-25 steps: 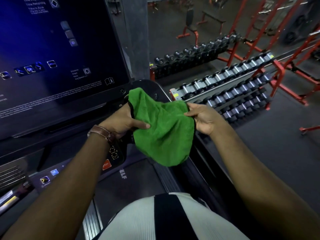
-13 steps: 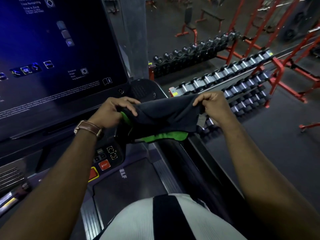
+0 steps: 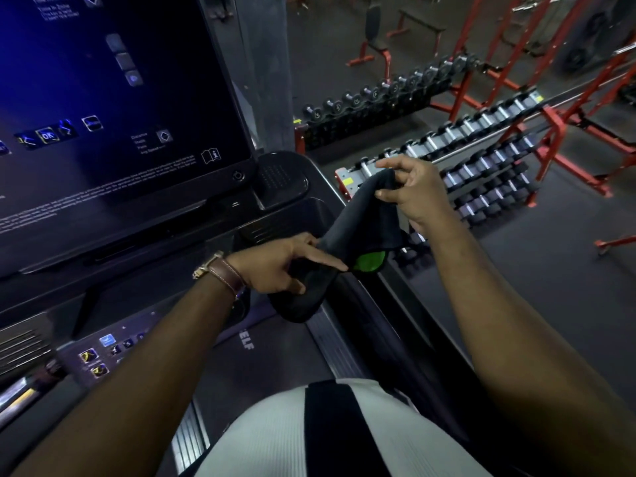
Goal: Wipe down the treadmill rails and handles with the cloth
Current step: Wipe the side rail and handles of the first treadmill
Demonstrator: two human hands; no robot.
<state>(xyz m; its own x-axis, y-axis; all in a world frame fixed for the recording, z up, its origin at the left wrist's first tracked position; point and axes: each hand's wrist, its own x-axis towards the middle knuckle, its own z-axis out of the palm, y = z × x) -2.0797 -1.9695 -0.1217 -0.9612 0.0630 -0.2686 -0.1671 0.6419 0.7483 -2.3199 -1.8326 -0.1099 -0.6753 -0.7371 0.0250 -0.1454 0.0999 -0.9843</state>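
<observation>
Both hands are up in front of the console now, and the soft cloth, dark grey on the side facing us with a bright green patch showing at its lower fold [image 3: 358, 232], is stretched between them; the right hand [image 3: 418, 194] has the top corner pinched between thumb and curled forefinger, the remaining fingers arched loosely above it; the left hand [image 3: 275, 265], brown leather watch strap [image 3: 225, 273] on the wrist, grips the lower end, thumb and lower fingers wrapped into the bunched fabric while the forefinger lies straight along the cloth, pointing towards the green patch; below those left fingers the cloth droops in a rounded fold over the black side rail of the treadmill [image 3: 389, 325], though whether it touches the rail I cannot tell; beyond the left knuckles sits the big dark touchscreen with its blue glow [image 3: 113, 108]; past the right fingertips, well apart, a red-framed rack of dumbbells [image 3: 481, 156] lines the gym floor.
</observation>
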